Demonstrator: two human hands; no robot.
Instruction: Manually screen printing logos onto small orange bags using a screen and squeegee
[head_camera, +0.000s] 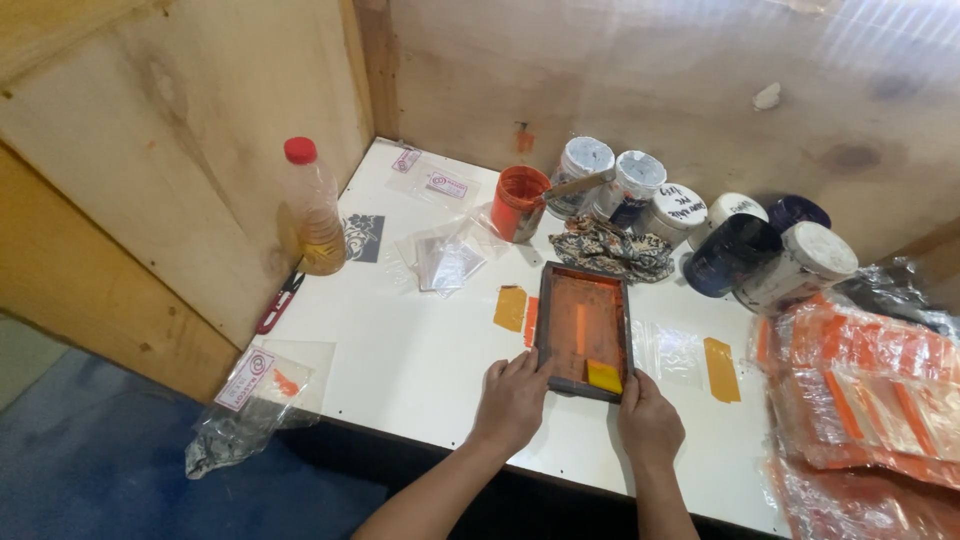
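Both hands sit at the near edge of the counter (420, 350), gripping a small dark-framed screen (584, 330) by its near corners. Left hand (512, 398) clamps the 7 o'clock corner, fingers over the frame edge; right hand (648, 418) clamps the 5 o'clock corner the same way. Looks like a two-point hold to keep the frame flat and stop it sliding — judgement, not certain. Neither hand is empty or slack.

Screen lies flat at counter centre, long axis running 12 to 6. Mesh is coated orange. Yellow squeegee (604, 376) rests inside the frame at the near end, just beside the right hand's fingers, parked out of the way of the mesh.

Around the screen:
- 9 o'clock: orange-printed patches (511, 308) on the counter, just beside the frame.
- 3 o'clock: clear bag (672, 352) with an orange patch (720, 369), near the frame.
- 12 o'clock: patterned rag (612, 250), touching or nearly touching the far frame edge — cannot tell which.
- 11 o'clock: orange ink cup (518, 203) with a stick (578, 184) in it, within reach.
- 1 to 2 o'clock: row of lidded jars (690, 215) against the wall.
- 3 to 4 o'clock, well apart: stack of orange-printed bags (860, 390).
- 10 o'clock: bottle (315, 208) with red cap, amber liquid; empty clear bags (448, 260) between it and the cup.
- 8 o'clock: bagged item (255, 395) hanging over the counter edge.
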